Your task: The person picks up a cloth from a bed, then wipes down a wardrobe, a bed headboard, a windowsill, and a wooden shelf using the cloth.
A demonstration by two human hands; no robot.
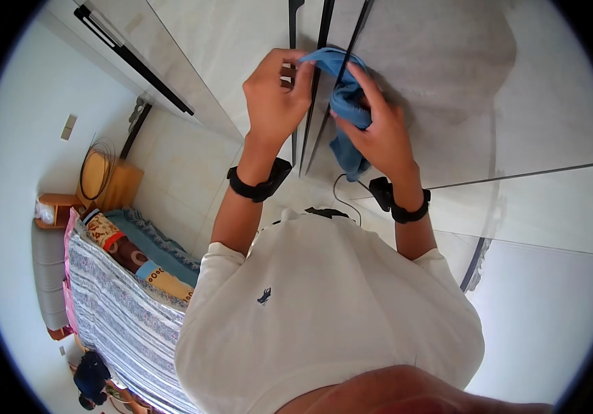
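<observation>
A crumpled blue cloth [348, 103] lies against the dark edge of a glossy grey door panel [441, 90]. My left hand [279, 90] pinches one end of it between thumb and finger, beside a long black handle strip [293, 34]. On the other side of the edge, my right hand [379, 131] grips the bunched middle of the cloth, thumb and index finger pressed around it. The lower part of the cloth hangs below my right hand. Black straps with small devices are on both wrists.
At the left, another panel carries a black handle [134, 61]. Beyond the tiled floor [179, 155] are a wooden cabinet [124, 183] and a bed with a striped cover [127, 303]. A thin cable [338, 193] hangs near my right wrist.
</observation>
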